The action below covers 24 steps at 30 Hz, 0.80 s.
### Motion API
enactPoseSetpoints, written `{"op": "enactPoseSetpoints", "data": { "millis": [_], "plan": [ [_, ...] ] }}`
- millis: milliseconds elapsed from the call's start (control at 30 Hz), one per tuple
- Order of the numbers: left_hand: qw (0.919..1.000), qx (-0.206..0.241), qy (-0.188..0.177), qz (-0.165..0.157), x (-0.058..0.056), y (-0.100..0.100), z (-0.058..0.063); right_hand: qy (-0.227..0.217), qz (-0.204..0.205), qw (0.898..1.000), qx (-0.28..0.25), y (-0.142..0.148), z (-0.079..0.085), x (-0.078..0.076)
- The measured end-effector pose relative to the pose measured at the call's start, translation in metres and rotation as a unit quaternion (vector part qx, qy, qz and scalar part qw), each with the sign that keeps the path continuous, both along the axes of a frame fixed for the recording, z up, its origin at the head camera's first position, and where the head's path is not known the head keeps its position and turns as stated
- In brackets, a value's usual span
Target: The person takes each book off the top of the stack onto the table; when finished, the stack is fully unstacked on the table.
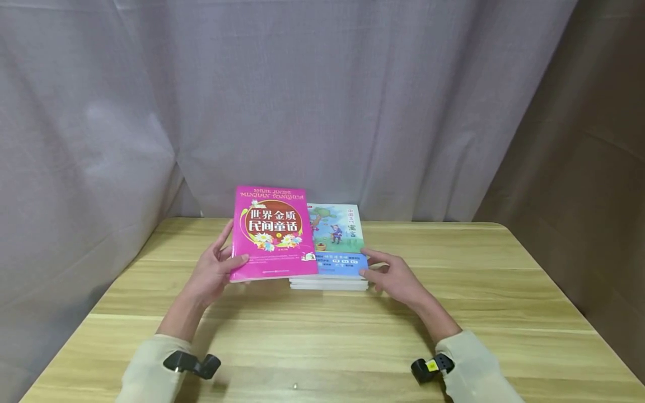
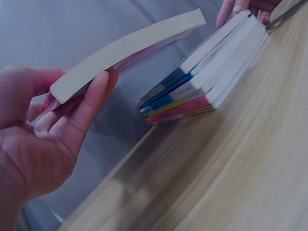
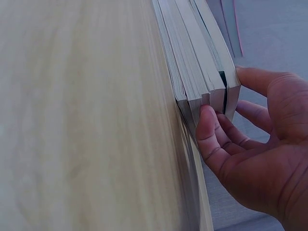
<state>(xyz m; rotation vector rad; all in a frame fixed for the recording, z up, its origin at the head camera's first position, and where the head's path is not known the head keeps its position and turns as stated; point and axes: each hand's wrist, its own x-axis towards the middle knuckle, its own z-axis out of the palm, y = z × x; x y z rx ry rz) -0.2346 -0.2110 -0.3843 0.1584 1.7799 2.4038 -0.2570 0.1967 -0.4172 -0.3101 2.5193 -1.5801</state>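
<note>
My left hand (image 1: 211,271) holds a pink book (image 1: 272,263) by its left edge, thumb on the cover and the other fingers underneath. In the left wrist view the pink book (image 2: 130,45) is raised and tilted, apart from the stack. Beside and partly behind it, a book with a green and blue illustrated cover (image 1: 340,246) tops a stack of several books (image 1: 330,285). My right hand (image 1: 395,277) grips the right edge of that top book; its thumb lies on the cover corner. In the right wrist view the curled lower fingers (image 3: 208,127) touch the page edges of the stack.
The stack stands on a wood-grain table (image 1: 322,336), near its back edge. Behind the table hangs a grey curtain (image 1: 322,101), which also runs along the left side. A black strap with a camera (image 1: 191,365) sits on each sleeve cuff.
</note>
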Motion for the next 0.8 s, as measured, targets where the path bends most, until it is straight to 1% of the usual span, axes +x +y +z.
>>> {"op": "enactPoseSetpoints", "data": {
  "millis": [200, 367, 567, 800],
  "plan": [
    [0.9998, -0.006, -0.009, 0.015, 0.003, -0.018, 0.007, -0.005, 0.0, 1.0, 0.0, 0.001, 0.0, 0.001],
    [0.9998, -0.012, -0.007, 0.015, 0.006, -0.036, 0.011, -0.002, 0.002, 1.0, -0.002, 0.001, 0.0, 0.001],
    [0.9998, -0.02, -0.007, 0.008, 0.01, -0.058, 0.011, -0.002, 0.004, 1.0, -0.002, 0.002, 0.0, 0.001],
    [0.9994, -0.031, -0.017, 0.006, 0.012, -0.084, 0.005, -0.003, 0.006, 1.0, -0.008, 0.001, 0.001, 0.003]
  ]
}}
